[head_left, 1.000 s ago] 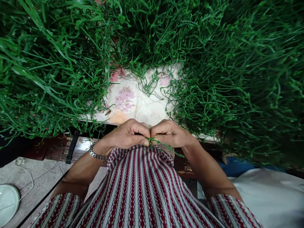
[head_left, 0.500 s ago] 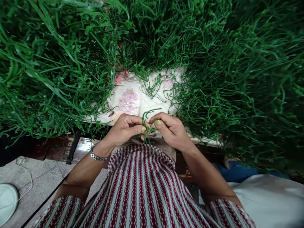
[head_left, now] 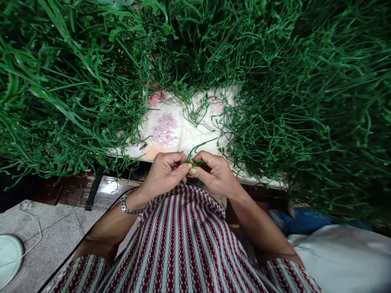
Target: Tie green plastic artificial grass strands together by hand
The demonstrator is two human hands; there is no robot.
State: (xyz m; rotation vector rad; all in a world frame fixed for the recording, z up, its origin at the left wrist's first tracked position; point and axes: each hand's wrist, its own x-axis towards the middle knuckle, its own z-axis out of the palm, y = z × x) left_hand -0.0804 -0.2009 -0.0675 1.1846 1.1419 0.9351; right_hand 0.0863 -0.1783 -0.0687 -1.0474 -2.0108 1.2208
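My left hand (head_left: pixel 167 173) and my right hand (head_left: pixel 215 173) meet just above my lap, at the near edge of a floral cloth (head_left: pixel 195 134). Between their pinched thumbs and forefingers is a small green plastic-looking stem piece (head_left: pixel 190 158) with thin branches, one strand curving up and right. Both hands are closed on it; the fingertips partly hide it. Beyond them a few loose thin green stems (head_left: pixel 195 114) lie on the cloth. Large heaps of similar green stems surround it, a broader-leaved pile (head_left: pixel 76 81) on the left and a finer one (head_left: pixel 275 114) on the right.
A dark strap (head_left: pixel 94 189) hangs at the table's near left edge. On the tiled floor (head_left: pixel 61 219) at lower left are a round pale lid-like object (head_left: pixel 9 258) and a thin cord. A whitish sheet or bag (head_left: pixel 342 256) and blue fabric (head_left: pixel 305 219) are at lower right.
My hands have come closer together and slightly nearer my body, thumbs now almost touching. The stem piece has turned and is more covered by my fingers.
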